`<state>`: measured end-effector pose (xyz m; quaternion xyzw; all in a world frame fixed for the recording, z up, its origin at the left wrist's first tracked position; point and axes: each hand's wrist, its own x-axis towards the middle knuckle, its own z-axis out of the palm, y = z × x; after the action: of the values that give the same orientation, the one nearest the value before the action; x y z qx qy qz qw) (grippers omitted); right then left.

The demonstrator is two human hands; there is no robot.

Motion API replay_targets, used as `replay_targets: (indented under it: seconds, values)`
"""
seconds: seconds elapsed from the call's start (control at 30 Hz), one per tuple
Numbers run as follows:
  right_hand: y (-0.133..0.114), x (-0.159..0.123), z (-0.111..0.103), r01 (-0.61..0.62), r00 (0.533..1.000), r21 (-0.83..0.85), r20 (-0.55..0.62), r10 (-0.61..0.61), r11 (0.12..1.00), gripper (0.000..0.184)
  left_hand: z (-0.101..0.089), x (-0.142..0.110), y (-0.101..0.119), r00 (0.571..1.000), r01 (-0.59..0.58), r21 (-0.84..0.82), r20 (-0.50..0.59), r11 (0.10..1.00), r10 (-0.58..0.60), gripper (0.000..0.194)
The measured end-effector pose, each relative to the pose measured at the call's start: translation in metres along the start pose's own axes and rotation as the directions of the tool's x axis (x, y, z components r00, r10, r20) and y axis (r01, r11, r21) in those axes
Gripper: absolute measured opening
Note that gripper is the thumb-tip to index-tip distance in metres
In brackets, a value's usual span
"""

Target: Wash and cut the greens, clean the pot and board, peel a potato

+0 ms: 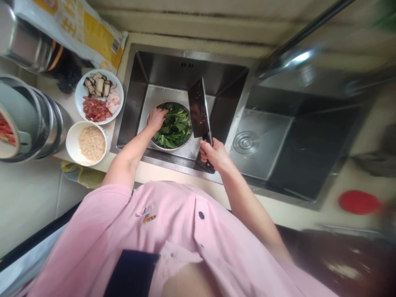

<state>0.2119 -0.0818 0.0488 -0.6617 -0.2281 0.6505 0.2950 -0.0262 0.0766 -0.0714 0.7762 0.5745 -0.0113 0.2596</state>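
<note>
A metal bowl (154, 144) of green leaves (175, 128) sits in the left basin of a steel sink (136, 86). My left hand (156, 118) rests on the bowl's left rim, fingers curled over the leaves. My right hand (213, 154) grips the black handle of a cleaver (199, 109). Its broad dark blade stands upright over the bowl's right edge.
A plate (119, 97) of sliced meats and mushrooms and a white bowl (71, 142) of grains sit on the counter left of the sink. Steel pots (46, 123) stand further left, a yellow bag (83, 29) behind. The right basin (278, 140) has a round drain. A red object (359, 202) lies at right.
</note>
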Motion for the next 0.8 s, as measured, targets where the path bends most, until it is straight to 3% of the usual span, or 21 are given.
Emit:
replay_targets:
  seconds: [0.2, 0.37, 0.6, 0.67, 0.73, 0.8]
  values:
    - [0.012, -0.001, 0.010, -0.017, 0.996, -0.228, 0.080, 0.036, 0.974, 0.034, -0.022, -0.017, 0.018, 0.995, 0.098, -0.015, 0.014, 0.995, -0.097, 0.031]
    - [0.011, -0.004, 0.016, -0.017, 0.982, -0.277, 0.174, 0.067, 0.961, 0.022, -0.025, -0.025, 0.022, 0.991, 0.126, -0.038, -0.038, 0.991, -0.128, 0.030]
    - [0.012, 0.018, 0.026, -0.084, 0.986, -0.206, 0.123, 0.111, 0.975, 0.023, -0.037, -0.034, 0.034, 0.976, -0.117, -0.114, -0.199, 0.986, 0.093, 0.030]
    - [0.012, 0.020, 0.025, -0.086, 0.991, -0.165, 0.089, 0.101, 0.983, 0.025, -0.041, -0.036, 0.030, 0.983, -0.139, -0.061, -0.127, 0.988, 0.131, 0.029]
    - [0.011, 0.019, 0.021, -0.070, 0.994, -0.112, 0.070, 0.078, 0.991, 0.029, -0.038, -0.040, 0.024, 0.983, -0.173, 0.033, 0.067, 0.984, 0.171, 0.030]
    - [0.009, 0.015, 0.014, -0.053, 0.997, -0.063, 0.052, 0.056, 0.997, 0.033, -0.028, -0.047, 0.019, 0.929, -0.266, 0.095, 0.293, 0.959, 0.228, 0.035]
